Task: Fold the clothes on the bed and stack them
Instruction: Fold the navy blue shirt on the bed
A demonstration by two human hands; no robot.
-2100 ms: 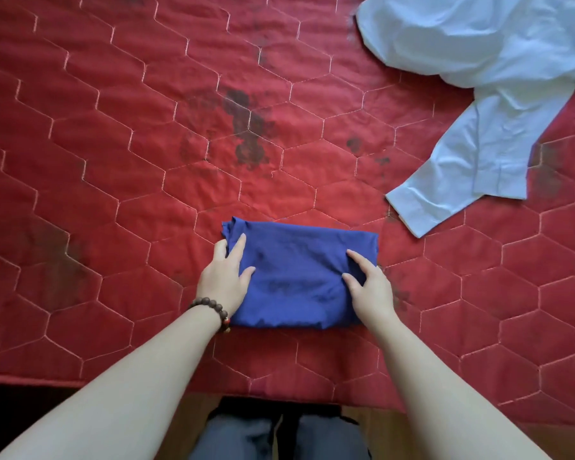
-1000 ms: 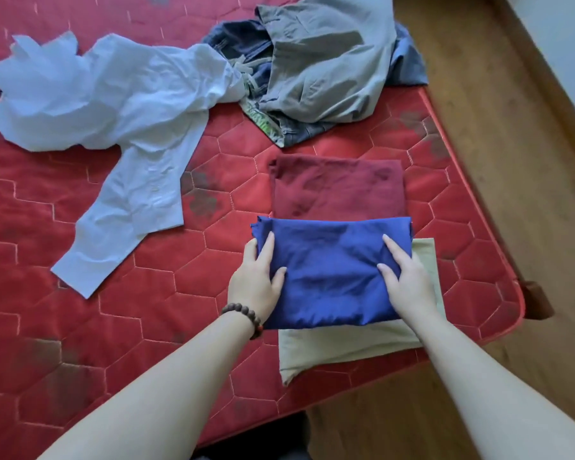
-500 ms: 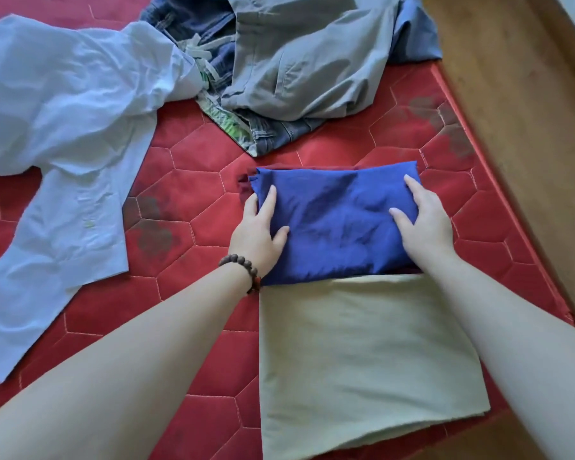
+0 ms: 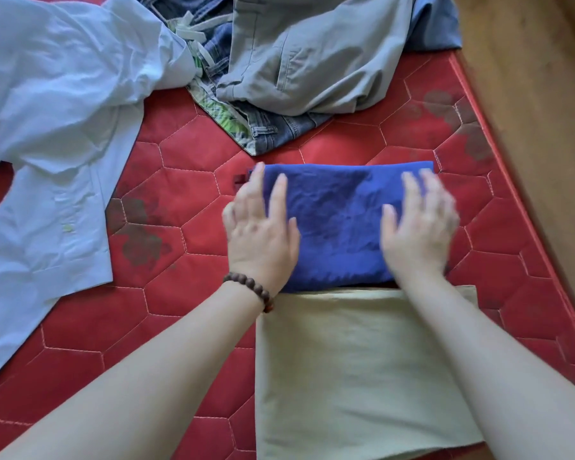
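Hands: left hand (image 4: 263, 234) & right hand (image 4: 419, 227) blurred, fingers spread over folded blue garment (image 4: 339, 220).
Hidden: dark red cloth (image 4: 241, 178) beneath, mostly covered.

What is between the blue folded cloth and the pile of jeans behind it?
In the head view, only bare red quilted mattress lies between the blue folded cloth and the jeans; a sliver of dark red cloth peeks out at the blue one's left corner.

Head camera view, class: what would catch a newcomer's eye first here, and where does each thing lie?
First, the folded blue garment at the centre of the red quilted bed, with the left hand and right hand open over its two ends. Just below it lies a flat beige cloth. A crumpled light blue shirt sprawls at left, and a heap of grey trousers sits at the top.
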